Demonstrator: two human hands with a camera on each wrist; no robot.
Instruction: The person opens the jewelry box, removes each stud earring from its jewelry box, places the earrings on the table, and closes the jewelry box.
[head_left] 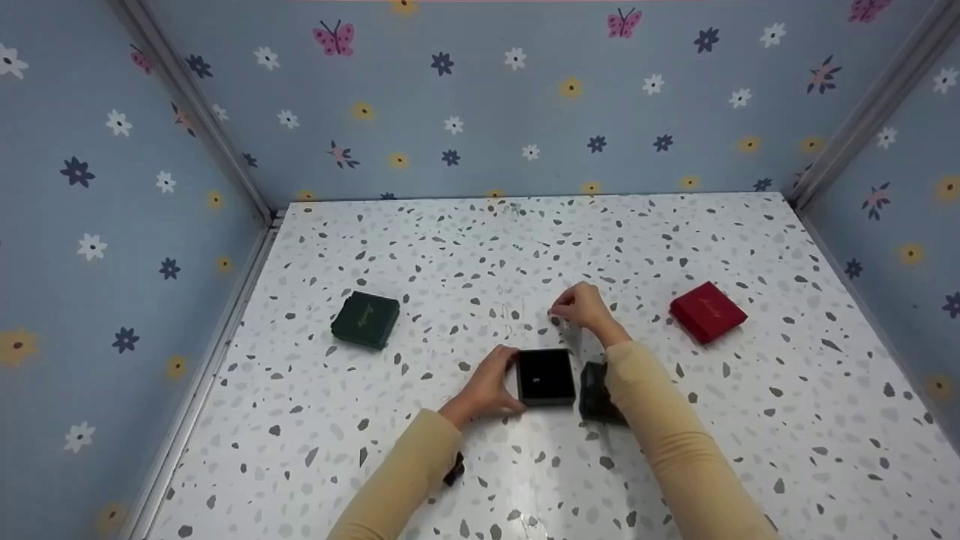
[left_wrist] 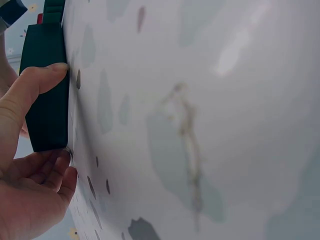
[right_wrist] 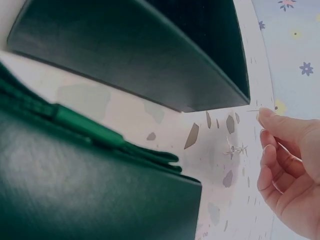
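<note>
A dark green jewelry box stands with its top off, black inside, with a tiny pale thing at the middle. My left hand holds its left side; in the left wrist view the thumb presses the box wall. To the right lies the lid, partly behind my right forearm, a green ribbon on it. Beyond the box, my right hand pinches a thin silvery piece, too small to make out. Silver star-like jewelry shows below those fingertips.
A closed green box sits to the left and a red box to the right. Fine thin pieces lie on the speckled tabletop behind the open box. Patterned blue panels enclose the back and sides.
</note>
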